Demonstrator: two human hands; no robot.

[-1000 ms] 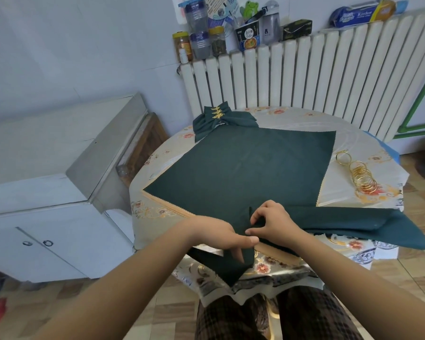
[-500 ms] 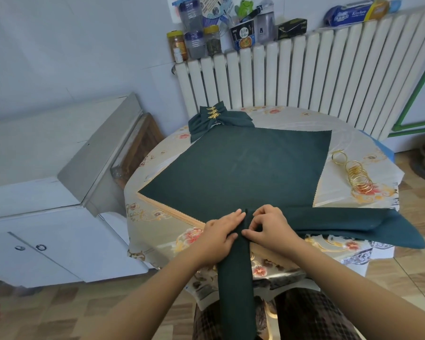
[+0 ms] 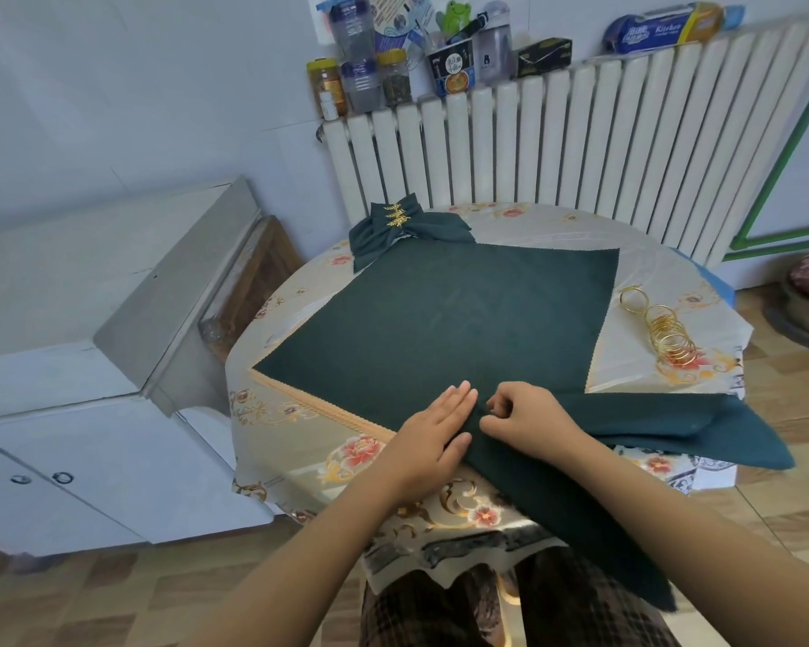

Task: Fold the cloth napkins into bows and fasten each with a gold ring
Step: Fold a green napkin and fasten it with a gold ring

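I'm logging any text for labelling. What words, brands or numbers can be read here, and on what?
"Kitchen": on the blue and yellow roll pack lying on top of the radiator.
Noodle cup: print, too blurred to read.
Poster on the wall: print too small to read.
Jars and black box: labels unreadable.

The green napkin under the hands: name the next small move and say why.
Probably slide the flat left hand along the fold to crease it. The right hand pinches the green napkin at the centre, its tails hang loose off the table edge, and the gold rings lie untouched.
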